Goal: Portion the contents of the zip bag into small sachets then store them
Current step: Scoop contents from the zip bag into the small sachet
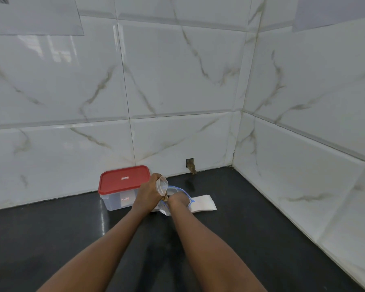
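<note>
risk: spill. left hand (pixel 149 191) pinches a small clear sachet (pixel 162 185), mouth held open and tilted, just above the edge of the zip bag (pixel 184 191). the thin film could fold shut or slip from the pinch as contents go in, and they would land on the dark bench (pixel 251 218). right hand (pixel 177 199) is sunk into the zip bag's blue-edged mouth with fingers hidden, so cannot tell if it is pinching contents or spread. nothing pins the bag down, so pulling the hand out could drag or tip it. a brownish bit shows between the hands, too small to name. zip bag lies on the bench near the wall, just right of the container (pixel 118 200). its red lid (pixel 124 179) is on, so storing needs it off first, and both hands are busy. white flat stack (pixel 204 204), likely spare sachets, lies just right of the bag, touching it. chipped hole (pixel 190 165) in the wall tile behind. nothing seems to block the path from bag to sachet.
</note>
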A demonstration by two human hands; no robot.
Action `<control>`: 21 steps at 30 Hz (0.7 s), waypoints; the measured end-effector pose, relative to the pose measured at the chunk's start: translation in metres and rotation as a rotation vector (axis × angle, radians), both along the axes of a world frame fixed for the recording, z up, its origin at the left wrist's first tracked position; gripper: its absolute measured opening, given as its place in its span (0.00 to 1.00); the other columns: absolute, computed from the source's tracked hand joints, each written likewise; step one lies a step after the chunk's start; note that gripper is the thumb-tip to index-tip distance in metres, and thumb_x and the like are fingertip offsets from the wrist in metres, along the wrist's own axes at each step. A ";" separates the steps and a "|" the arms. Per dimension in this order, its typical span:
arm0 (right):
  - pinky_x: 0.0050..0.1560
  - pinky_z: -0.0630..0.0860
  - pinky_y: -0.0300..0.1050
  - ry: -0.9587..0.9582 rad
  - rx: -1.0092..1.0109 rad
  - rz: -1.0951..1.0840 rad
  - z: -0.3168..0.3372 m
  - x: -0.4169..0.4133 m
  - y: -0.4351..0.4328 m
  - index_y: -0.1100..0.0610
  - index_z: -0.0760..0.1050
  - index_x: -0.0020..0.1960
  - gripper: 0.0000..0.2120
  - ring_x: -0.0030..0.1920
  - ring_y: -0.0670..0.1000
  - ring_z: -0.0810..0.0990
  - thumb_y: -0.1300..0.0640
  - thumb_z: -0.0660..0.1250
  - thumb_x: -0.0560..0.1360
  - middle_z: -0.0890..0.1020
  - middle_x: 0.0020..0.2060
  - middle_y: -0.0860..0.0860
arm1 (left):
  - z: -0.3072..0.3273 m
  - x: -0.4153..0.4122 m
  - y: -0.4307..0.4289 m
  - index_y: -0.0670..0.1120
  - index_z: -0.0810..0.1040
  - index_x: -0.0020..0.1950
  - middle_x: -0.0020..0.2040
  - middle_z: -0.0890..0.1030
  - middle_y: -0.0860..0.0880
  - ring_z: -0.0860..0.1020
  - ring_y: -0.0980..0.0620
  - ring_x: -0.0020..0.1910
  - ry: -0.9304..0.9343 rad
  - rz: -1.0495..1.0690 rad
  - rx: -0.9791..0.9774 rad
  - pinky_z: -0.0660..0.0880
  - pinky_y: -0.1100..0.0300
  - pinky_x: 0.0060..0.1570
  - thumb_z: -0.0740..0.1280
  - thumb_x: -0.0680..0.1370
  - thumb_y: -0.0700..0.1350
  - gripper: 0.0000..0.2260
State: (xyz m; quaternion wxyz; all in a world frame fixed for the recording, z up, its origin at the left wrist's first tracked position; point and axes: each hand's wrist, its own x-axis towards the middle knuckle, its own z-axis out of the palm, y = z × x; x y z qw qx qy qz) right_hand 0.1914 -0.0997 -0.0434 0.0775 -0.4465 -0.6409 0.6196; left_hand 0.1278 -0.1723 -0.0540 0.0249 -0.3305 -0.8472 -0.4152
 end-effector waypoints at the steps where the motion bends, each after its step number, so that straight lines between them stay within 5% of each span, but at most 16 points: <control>1: 0.58 0.73 0.38 0.003 0.012 -0.013 -0.001 -0.001 0.004 0.62 0.68 0.69 0.18 0.66 0.52 0.74 0.61 0.54 0.82 0.73 0.67 0.56 | 0.000 0.001 0.001 0.45 0.71 0.57 0.45 0.78 0.48 0.75 0.48 0.42 -0.005 0.002 -0.005 0.68 0.59 0.40 0.69 0.70 0.38 0.17; 9: 0.54 0.79 0.52 0.052 -0.040 -0.250 0.001 0.004 0.011 0.66 0.73 0.63 0.17 0.51 0.59 0.79 0.70 0.55 0.76 0.76 0.58 0.62 | 0.005 0.001 -0.002 0.46 0.71 0.58 0.48 0.79 0.46 0.77 0.44 0.46 -0.039 0.028 -0.013 0.72 0.56 0.44 0.70 0.69 0.38 0.19; 15: 0.24 0.73 0.44 0.143 -0.176 -0.293 0.018 0.031 0.020 0.70 0.71 0.62 0.17 0.38 0.57 0.73 0.74 0.50 0.78 0.68 0.34 0.56 | 0.003 0.004 -0.007 0.46 0.70 0.60 0.47 0.75 0.51 0.74 0.49 0.46 -0.067 0.056 0.017 0.72 0.57 0.46 0.71 0.70 0.41 0.20; 19: 0.30 0.79 0.48 0.070 -0.046 -0.246 0.021 0.038 0.024 0.68 0.75 0.59 0.14 0.38 0.58 0.76 0.70 0.57 0.76 0.75 0.44 0.59 | 0.000 0.005 -0.009 0.46 0.70 0.59 0.48 0.77 0.50 0.75 0.48 0.46 -0.062 0.045 -0.007 0.73 0.55 0.46 0.72 0.70 0.42 0.20; 21: 0.29 0.74 0.44 0.047 0.011 -0.209 0.021 0.040 0.030 0.67 0.76 0.49 0.09 0.33 0.57 0.75 0.68 0.58 0.74 0.76 0.39 0.60 | -0.001 0.006 -0.012 0.46 0.70 0.58 0.47 0.76 0.51 0.76 0.47 0.47 -0.071 0.042 -0.004 0.74 0.56 0.46 0.72 0.69 0.42 0.20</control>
